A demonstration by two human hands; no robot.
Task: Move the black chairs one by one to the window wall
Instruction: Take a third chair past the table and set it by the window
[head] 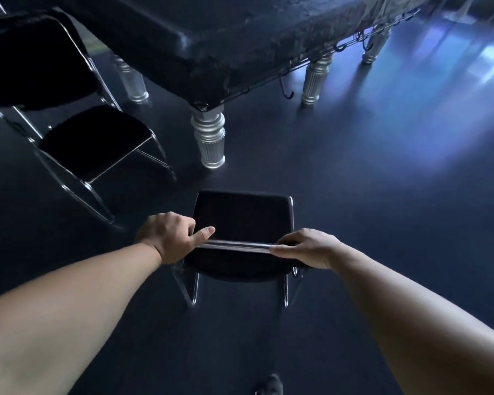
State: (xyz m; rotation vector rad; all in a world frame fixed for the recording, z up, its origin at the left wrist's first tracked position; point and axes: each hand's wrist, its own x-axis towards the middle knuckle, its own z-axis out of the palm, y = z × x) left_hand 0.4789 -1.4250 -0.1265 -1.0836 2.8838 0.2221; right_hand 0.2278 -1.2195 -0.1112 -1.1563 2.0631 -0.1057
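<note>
- Black chair: it is straight below me on the dark floor, seat pointing away, just out from the near corner leg of the covered table. No edge of the floor is in view to place it by.
- My left hand grips the left end of the chrome top rail, fingers curled over it and thumb lying along the bar.
- My right hand clasps the rail's right end, fingers wrapped over the top.
- I hold it at both ends of the backrest, I think, so the weight stays level and the frame does not swing into the table leg when it goes toward the window wall.
- I cannot tell whether its feet are on the floor or just off it.
- It has a flat, squarish black padded seat, a black back pad under the rail, and thin bright tube legs bent in loops near the floor.
- A second black chair of the same make stands well apart to the left, beside the table; it looks to be waiting its turn.
- Pale window light lies on the floor to the far right, so that is probably the way to carry it.
</note>
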